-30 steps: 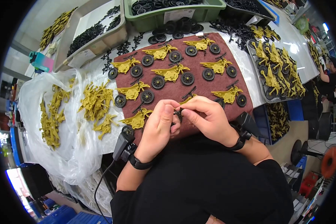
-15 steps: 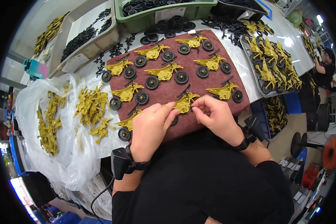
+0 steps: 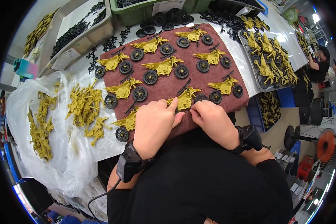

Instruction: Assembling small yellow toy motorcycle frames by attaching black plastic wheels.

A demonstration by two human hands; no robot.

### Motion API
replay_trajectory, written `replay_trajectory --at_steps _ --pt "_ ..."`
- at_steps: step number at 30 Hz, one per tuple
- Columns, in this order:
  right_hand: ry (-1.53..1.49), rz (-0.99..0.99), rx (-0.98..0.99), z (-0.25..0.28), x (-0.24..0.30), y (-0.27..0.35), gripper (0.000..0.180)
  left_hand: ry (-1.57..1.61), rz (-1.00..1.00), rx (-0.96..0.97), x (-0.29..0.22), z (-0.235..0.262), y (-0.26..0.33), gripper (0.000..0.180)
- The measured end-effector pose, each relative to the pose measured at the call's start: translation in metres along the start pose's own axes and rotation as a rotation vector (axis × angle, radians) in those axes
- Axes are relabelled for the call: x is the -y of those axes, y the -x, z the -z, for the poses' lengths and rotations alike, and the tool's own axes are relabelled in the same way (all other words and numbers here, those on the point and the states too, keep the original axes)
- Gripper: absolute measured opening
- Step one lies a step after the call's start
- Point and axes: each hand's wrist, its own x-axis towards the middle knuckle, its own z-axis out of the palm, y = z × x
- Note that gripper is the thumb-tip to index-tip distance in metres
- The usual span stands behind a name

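A yellow toy motorcycle body [image 3: 187,98] lies near the front edge of the maroon cloth [image 3: 227,102], a black handlebar piece at its top. My left hand [image 3: 155,125] is closed at its left end, index fingertip against the yellow plastic and thumb below. At its lower right my right hand [image 3: 215,121] is closed in a pinch, thumb and index together; what they hold, if anything, is hidden. A black spoked wheel [image 3: 201,98] shows just beyond those fingers. Partly behind my left hand is another yellow body [image 3: 127,121] with a black wheel [image 3: 122,134].
Several yellow bodies with wheels lie in rows on the cloth. Loose yellow bodies [image 3: 85,102] and plastic sheeting [image 3: 69,160] are at left. A green bin [image 3: 138,16] and grey bin [image 3: 97,39] stand behind. A metal tray [image 3: 263,89] of motorcycles sits right; a person [image 3: 319,67] is beyond.
My right hand has turned and lowered its pinched fingers against the body's lower right, uncovering a wheel beyond. My left index finger is straighter on the body. The whole view has shifted slightly.
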Motion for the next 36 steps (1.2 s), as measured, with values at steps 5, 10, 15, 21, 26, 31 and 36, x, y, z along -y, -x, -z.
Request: replay_trajectory --at_steps 5,10,15,21,26,31,36 --pt "0.094 -0.002 0.092 0.001 0.012 -0.004 0.01 0.011 -0.015 -0.014 0.0 -0.001 0.001 0.032" --pt "0.063 -0.185 0.115 -0.007 0.013 -0.014 0.011 0.02 -0.016 0.005 0.0 -0.004 0.002 0.032" --pt "-0.043 -0.231 0.06 -0.007 0.012 -0.022 0.012 0.009 -0.027 -0.009 0.003 -0.004 0.001 0.033" --pt "-0.117 -0.289 0.078 -0.004 0.008 -0.019 0.016 -0.029 -0.024 0.007 0.001 -0.005 -0.001 0.033" --pt "-0.117 -0.255 0.146 0.005 0.009 -0.019 0.022 0.011 -0.045 -0.034 0.004 -0.001 -0.002 0.034" --pt "-0.272 -0.151 0.009 0.033 0.015 -0.016 0.022 0.787 0.165 -0.059 -0.001 0.009 -0.014 0.045" --pt "-0.501 0.165 -0.08 0.036 0.001 -0.01 0.041 1.204 0.246 0.076 -0.031 0.006 -0.032 0.06"
